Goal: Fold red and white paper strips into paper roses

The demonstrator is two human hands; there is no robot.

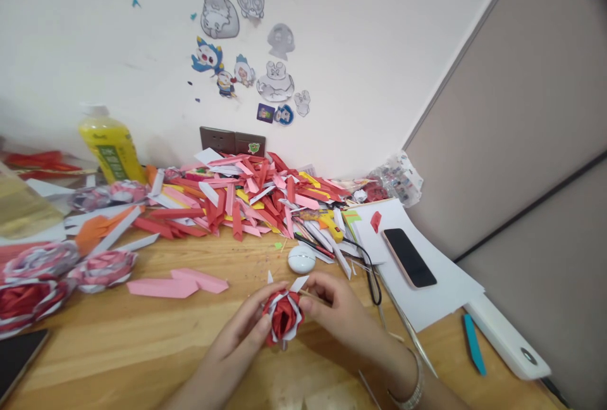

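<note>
Near the front middle of the desk, a red and white folded-paper rose (284,317) is held up between both hands. My left hand (244,328) closes on its left side, thumb near the front petals. On the right side, my right hand (339,309) is closed, its fingertips at the rose's edge and round a thin wooden stick (315,297). A white paper strip (299,283) sticks up from the top of the rose. Two pink folded strips (164,288) lie on the desk to the left.
A heap of folded strips (256,188) lines the wall beside a yellow drink bottle (112,147). Finished paper roses (104,269) sit at left. A white round case (301,259), a yellow glue gun (332,226), its cable and a phone (410,257) on white paper lie behind and right.
</note>
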